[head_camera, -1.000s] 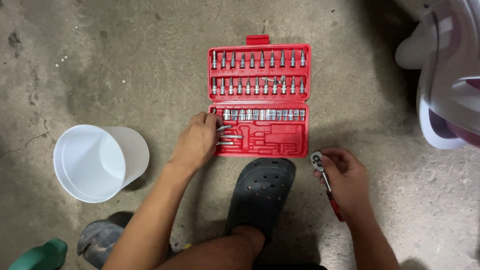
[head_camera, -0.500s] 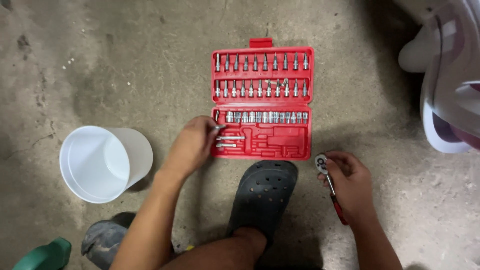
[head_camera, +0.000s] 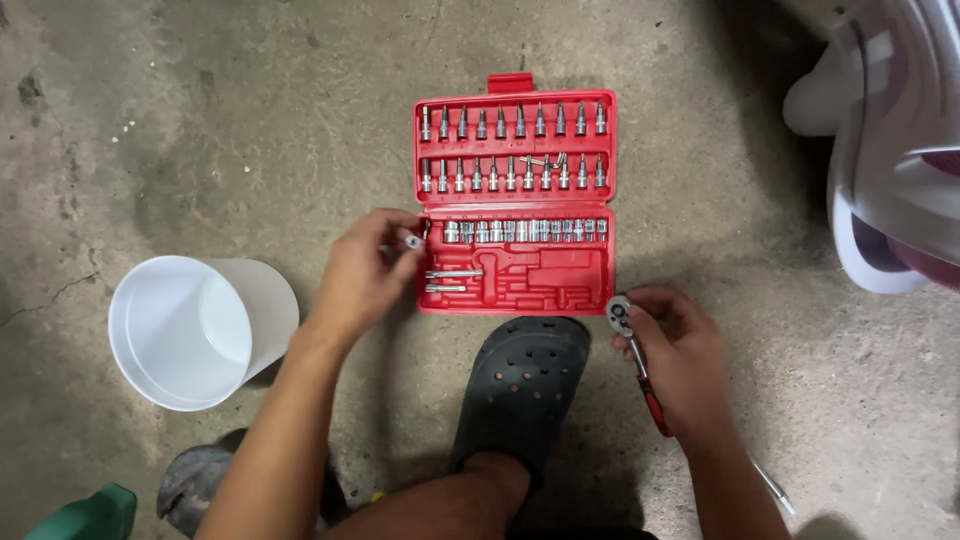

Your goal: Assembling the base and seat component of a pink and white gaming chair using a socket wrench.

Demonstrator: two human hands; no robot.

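Socket [head_camera: 413, 241] pinched in the left hand [head_camera: 362, 272] at the left edge of the open red tool case [head_camera: 514, 205] on the concrete floor [head_camera: 200, 130]. Right hand [head_camera: 680, 360] clenched around the ratchet [head_camera: 634, 352], just off the case's lower right corner, beside the black clog [head_camera: 520, 385].

Green container [head_camera: 88, 515] cut by bottom edge; ratchet handle [head_camera: 655, 405] under right hand [head_camera: 680, 365].

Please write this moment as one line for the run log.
left hand: pinches small socket beside red socket case | right hand: holds ratchet | case: open on floor
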